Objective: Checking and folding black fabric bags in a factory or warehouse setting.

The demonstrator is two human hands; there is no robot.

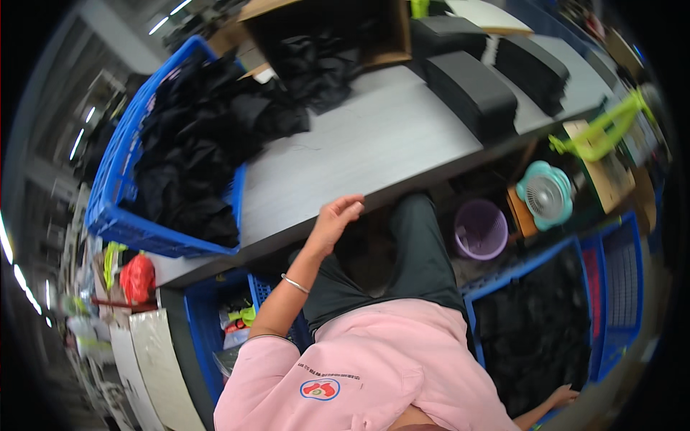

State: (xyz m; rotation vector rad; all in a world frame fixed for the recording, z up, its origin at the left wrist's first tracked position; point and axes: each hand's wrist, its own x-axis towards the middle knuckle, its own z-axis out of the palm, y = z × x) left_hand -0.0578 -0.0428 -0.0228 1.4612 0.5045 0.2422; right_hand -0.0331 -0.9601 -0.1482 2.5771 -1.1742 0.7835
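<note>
My left hand, with a silver bangle on its wrist, is over the near edge of the grey table above my lap. Its fingers are loosely bent and apart from the thumb, and nothing shows in them. Far down to the right, my right hand is at the near rim of a blue crate full of black pieces. Its fingers look loosely apart, holding nothing I can see. On the table's left side, black fabric heaps up in a blue basket and spills toward the middle.
An open cardboard box with black fabric stands at the back. Stacks of black curved pieces line the table's right side. Beyond my knees are a purple bin and a teal fan. Another blue crate sits below left.
</note>
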